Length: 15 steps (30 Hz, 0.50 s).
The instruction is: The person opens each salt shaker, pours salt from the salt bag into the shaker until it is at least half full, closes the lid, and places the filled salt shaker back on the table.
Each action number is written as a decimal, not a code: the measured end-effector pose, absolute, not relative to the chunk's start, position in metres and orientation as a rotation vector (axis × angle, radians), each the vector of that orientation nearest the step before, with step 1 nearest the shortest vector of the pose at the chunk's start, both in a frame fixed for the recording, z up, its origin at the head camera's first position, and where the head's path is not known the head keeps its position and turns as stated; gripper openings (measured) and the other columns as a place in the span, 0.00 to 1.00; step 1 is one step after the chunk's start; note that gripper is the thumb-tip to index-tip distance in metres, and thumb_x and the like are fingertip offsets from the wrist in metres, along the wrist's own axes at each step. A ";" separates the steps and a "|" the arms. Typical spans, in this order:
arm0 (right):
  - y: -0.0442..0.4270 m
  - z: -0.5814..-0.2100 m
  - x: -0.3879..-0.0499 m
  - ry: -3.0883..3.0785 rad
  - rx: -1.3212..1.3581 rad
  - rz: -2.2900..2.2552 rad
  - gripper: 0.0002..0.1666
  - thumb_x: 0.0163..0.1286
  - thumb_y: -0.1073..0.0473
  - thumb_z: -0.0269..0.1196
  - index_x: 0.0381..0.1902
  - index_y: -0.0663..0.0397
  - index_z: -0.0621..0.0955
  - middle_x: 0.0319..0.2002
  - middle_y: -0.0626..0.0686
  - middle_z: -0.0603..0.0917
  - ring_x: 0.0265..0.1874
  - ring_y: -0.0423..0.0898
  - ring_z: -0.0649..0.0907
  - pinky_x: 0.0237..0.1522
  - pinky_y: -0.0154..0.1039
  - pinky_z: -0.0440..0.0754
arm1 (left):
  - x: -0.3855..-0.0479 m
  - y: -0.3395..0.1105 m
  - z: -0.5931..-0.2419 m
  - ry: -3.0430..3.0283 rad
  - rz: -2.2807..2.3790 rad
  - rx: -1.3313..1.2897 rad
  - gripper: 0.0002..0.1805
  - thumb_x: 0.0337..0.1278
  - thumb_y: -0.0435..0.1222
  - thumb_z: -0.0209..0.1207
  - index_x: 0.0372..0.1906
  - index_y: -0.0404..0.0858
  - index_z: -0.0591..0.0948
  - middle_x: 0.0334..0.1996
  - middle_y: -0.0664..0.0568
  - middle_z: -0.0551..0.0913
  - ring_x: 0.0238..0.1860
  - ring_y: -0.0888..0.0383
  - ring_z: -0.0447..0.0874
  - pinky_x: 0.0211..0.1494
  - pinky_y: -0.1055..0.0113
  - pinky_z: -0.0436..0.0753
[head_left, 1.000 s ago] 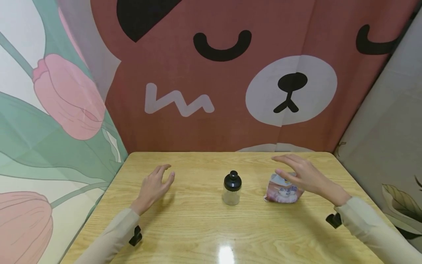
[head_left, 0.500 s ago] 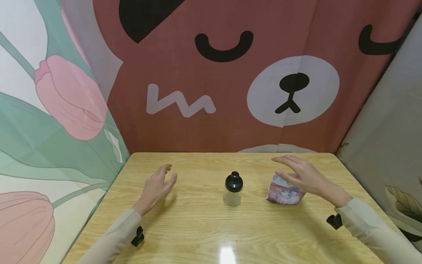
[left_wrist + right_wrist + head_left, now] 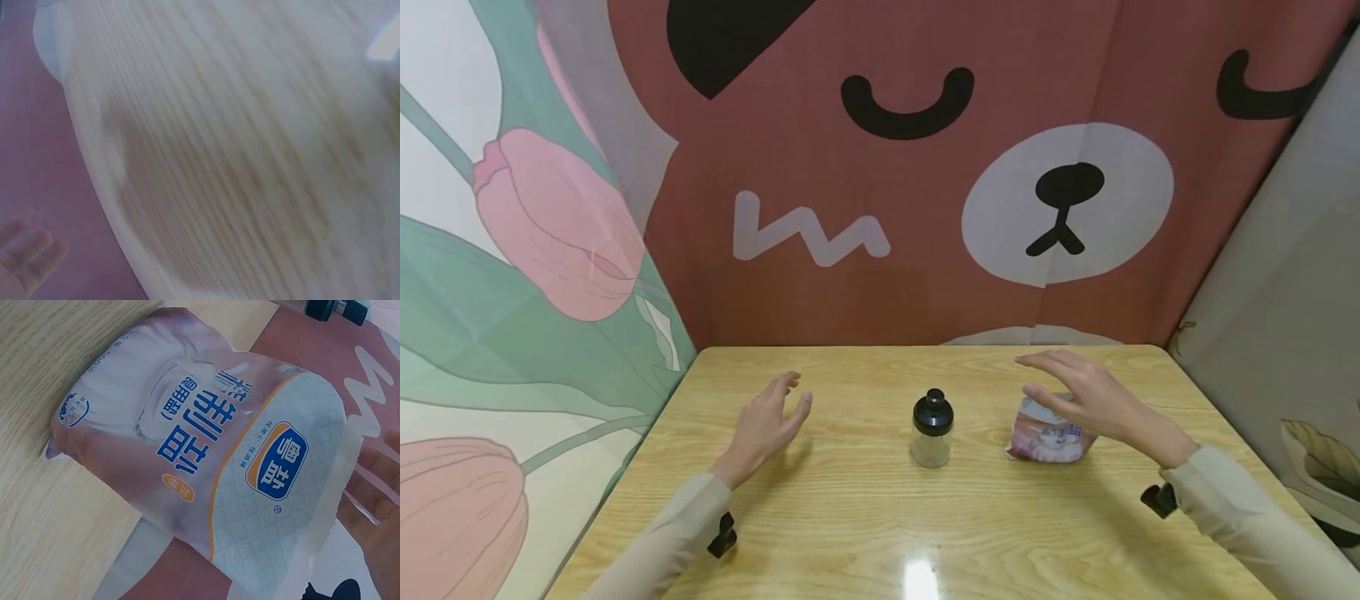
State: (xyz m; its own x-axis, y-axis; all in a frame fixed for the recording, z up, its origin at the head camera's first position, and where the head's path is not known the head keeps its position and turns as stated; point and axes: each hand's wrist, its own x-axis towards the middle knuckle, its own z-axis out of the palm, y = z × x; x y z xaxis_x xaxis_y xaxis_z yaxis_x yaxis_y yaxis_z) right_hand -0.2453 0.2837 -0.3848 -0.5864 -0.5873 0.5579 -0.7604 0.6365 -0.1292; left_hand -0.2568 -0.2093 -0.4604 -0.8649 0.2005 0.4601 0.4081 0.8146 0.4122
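Note:
A bag of salt (image 3: 1048, 435), pinkish with a pale blue top, stands on the wooden table right of centre. Above and behind its top edge hovers my right hand (image 3: 1086, 396), fingers extended and holding nothing; part of the bag is hidden by it. In the right wrist view the fingers (image 3: 369, 494) lie beside the bag's crimped edge, and I cannot tell whether they touch it. To the left of the bag stands an upright clear jar (image 3: 931, 433) with a black lid. My left hand (image 3: 767, 425) hangs over the table's left side, fingers relaxed, gripping nothing.
The wooden table (image 3: 850, 517) runs back to a brown hanging cloth (image 3: 820, 308) with a bear face. Patterned cloths hang at the left and right. A small black device (image 3: 1160, 500) is worn at the right wrist, another (image 3: 722, 536) at the left.
My left hand has drifted slightly to the right. The right hand stays over the salt bag, and the bag and jar stand where they were.

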 end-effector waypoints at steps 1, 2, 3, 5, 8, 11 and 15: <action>0.283 -0.385 -0.245 -2.384 1.060 0.493 0.29 0.65 0.58 0.69 0.64 0.49 0.77 0.57 0.53 0.81 0.55 0.53 0.80 0.49 0.56 0.81 | -0.257 -0.209 -0.461 -2.599 -0.717 -0.458 0.30 0.74 0.55 0.48 0.66 0.37 0.71 0.57 0.43 0.79 0.51 0.43 0.82 0.44 0.48 0.83; 0.283 -0.385 -0.245 -2.383 1.062 0.496 0.30 0.64 0.58 0.70 0.64 0.50 0.77 0.57 0.53 0.81 0.55 0.53 0.80 0.49 0.56 0.81 | -0.257 -0.208 -0.461 -2.597 -0.719 -0.461 0.30 0.74 0.54 0.48 0.66 0.37 0.71 0.57 0.43 0.79 0.51 0.43 0.82 0.44 0.48 0.83; 0.283 -0.385 -0.245 -2.379 1.063 0.498 0.30 0.64 0.58 0.70 0.64 0.50 0.77 0.57 0.54 0.81 0.55 0.53 0.80 0.49 0.56 0.81 | -0.257 -0.207 -0.461 -2.596 -0.722 -0.463 0.30 0.73 0.54 0.49 0.66 0.37 0.71 0.57 0.43 0.79 0.51 0.43 0.82 0.44 0.48 0.83; 0.283 -0.385 -0.245 -2.370 1.067 0.499 0.30 0.64 0.58 0.70 0.63 0.50 0.77 0.57 0.54 0.81 0.55 0.53 0.80 0.49 0.56 0.81 | -0.257 -0.206 -0.461 -2.594 -0.725 -0.466 0.30 0.73 0.54 0.49 0.66 0.36 0.71 0.57 0.43 0.79 0.52 0.44 0.82 0.45 0.48 0.83; 0.283 -0.386 -0.245 -2.350 1.077 0.511 0.30 0.63 0.57 0.71 0.63 0.52 0.78 0.56 0.53 0.81 0.55 0.52 0.80 0.50 0.55 0.80 | -0.258 -0.203 -0.462 -2.594 -0.742 -0.472 0.30 0.73 0.54 0.49 0.66 0.36 0.71 0.58 0.43 0.79 0.54 0.45 0.81 0.46 0.48 0.83; 0.281 -0.388 -0.246 -2.305 1.101 0.523 0.28 0.64 0.55 0.70 0.61 0.53 0.79 0.55 0.52 0.82 0.54 0.51 0.81 0.49 0.53 0.80 | -0.258 -0.201 -0.463 -2.592 -0.760 -0.474 0.29 0.73 0.54 0.49 0.65 0.37 0.71 0.57 0.44 0.79 0.54 0.45 0.81 0.46 0.48 0.83; 0.276 -0.389 -0.248 -2.265 1.124 0.538 0.27 0.63 0.54 0.71 0.60 0.53 0.80 0.54 0.52 0.83 0.51 0.49 0.82 0.47 0.51 0.81 | -0.259 -0.199 -0.466 -2.583 -0.761 -0.477 0.29 0.73 0.53 0.50 0.65 0.37 0.72 0.57 0.44 0.80 0.53 0.45 0.82 0.45 0.48 0.84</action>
State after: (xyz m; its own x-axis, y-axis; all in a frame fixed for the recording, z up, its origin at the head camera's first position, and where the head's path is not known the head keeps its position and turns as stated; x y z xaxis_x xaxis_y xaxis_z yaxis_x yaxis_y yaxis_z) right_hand -0.2475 0.2759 -0.3887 -0.4997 -0.5948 0.6297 -0.8144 0.5703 -0.1076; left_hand -0.2586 -0.1989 -0.4656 -0.8600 0.2060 0.4668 0.4263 0.7929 0.4355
